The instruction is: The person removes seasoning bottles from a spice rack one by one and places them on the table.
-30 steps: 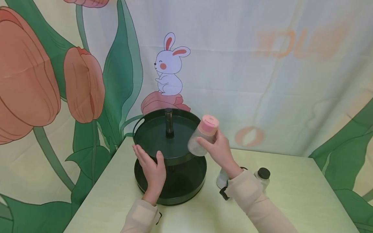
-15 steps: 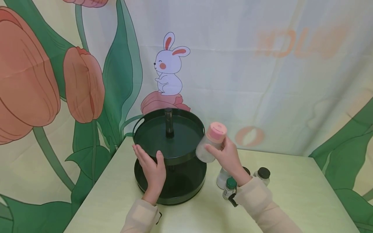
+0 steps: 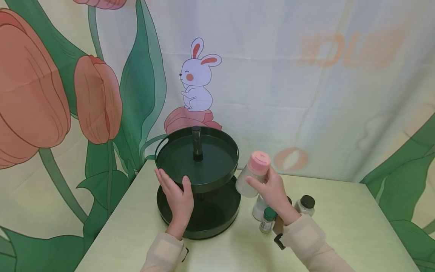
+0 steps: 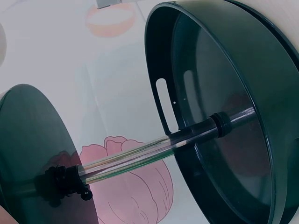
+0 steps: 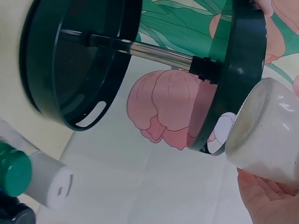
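Note:
A dark green two-tier round tray stand (image 3: 204,231) rises from the table, its upper tray (image 3: 180,168) carried on a central post. Against the near left side of that upper tray rests my left hand (image 3: 178,200), fingers straight and thumb apart. My right hand (image 3: 272,189) grips a frosted bottle with a pink cap (image 3: 249,179), tilted, in the air just right of the stand. In the right wrist view the bottle's base (image 5: 261,133) shows beside the upper tray's edge. Only a sliver of the left hand appears in the left wrist view.
Below the right hand stand a small green-capped jar (image 3: 267,220), a whitish bottle (image 3: 259,208) partly hidden, and a black-capped jar (image 3: 306,204). More lies hidden behind the right wrist. A printed curtain (image 3: 272,94) hangs behind the table (image 3: 353,226).
My right hand has moved right and down with the bottle, away from over the upper tray. The green-capped jar has come into sight. My left hand stays in place.

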Demonstrator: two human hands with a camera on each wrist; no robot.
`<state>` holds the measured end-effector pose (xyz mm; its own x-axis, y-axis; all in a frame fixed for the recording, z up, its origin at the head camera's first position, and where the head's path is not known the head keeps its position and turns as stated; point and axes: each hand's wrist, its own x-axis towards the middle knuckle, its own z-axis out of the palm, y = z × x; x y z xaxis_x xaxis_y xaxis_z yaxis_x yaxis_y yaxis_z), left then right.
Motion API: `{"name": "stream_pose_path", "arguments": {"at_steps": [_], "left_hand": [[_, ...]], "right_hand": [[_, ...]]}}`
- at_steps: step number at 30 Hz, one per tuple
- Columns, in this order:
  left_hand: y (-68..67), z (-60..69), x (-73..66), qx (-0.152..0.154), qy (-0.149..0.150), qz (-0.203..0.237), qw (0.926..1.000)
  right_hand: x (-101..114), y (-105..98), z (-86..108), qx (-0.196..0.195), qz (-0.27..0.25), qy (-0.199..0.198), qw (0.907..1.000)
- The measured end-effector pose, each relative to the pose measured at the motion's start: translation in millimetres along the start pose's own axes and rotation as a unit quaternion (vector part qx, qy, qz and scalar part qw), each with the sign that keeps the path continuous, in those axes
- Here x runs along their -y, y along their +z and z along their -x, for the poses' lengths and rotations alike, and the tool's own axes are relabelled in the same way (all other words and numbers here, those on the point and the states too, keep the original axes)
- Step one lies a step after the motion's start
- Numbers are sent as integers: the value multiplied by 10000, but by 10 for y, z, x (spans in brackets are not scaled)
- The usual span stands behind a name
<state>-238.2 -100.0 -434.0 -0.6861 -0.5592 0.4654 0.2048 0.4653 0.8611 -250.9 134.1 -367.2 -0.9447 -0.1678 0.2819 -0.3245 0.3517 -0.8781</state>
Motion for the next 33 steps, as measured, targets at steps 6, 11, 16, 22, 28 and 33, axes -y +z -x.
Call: {"name": "stream_pose_path", "arguments": {"at_steps": [6,11,16,22,28,33], "left_hand": [[1,3,6,2,-39,-20,10000],[1,2,10,-11,-40,-28,10000],[1,-1,6,0,-37,-35,10000],[3,3,5,16,-59,-54,10000],[6,0,18,7,-23,-36,10000],[4,-1,18,10,-32,-27,10000]], "right_hand": [[-114,-48,53,-7,116,253,9996],[-187,-102,98,-32,307,499,9983],[-266,-166,136,-62,378,741,9965],[-365,-236,193,-194,517,739,9957],[-473,-306,244,-424,679,550,9953],[-543,-361,293,-458,696,669,9943]]}}
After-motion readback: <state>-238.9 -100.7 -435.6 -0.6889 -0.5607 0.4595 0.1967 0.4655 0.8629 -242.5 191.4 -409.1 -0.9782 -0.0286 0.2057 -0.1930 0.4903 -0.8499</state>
